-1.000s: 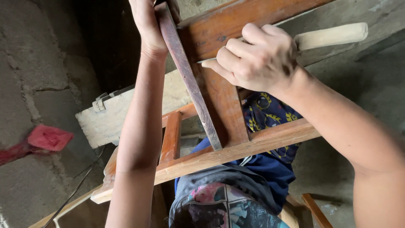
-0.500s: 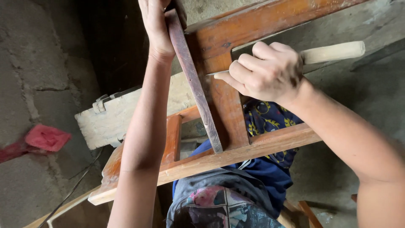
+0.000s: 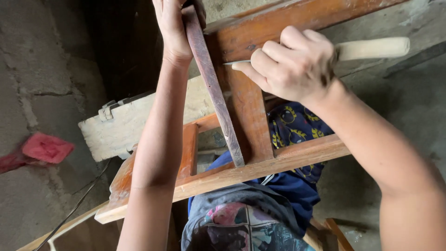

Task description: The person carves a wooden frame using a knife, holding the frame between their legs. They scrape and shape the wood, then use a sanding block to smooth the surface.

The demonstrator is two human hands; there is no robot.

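Observation:
My left hand grips the upper end of a long, thin dark wooden strip that slants down across an orange-brown wooden frame. Its lower end rests on the frame's crossbar. My right hand is closed round a tool with a pale wooden handle that sticks out to the right. The tool's thin blade tip shows beyond my forefinger, beside the strip. The rest of the blade is hidden in my fist.
A rough whitish plank lies under the frame on the left. A red cloth and a thin cable lie on the grey concrete floor. My blue patterned clothing shows below the frame.
The view has shifted slightly, and my right hand with the tool has moved a little along the frame beside the strip. My left hand keeps its grip on the strip.

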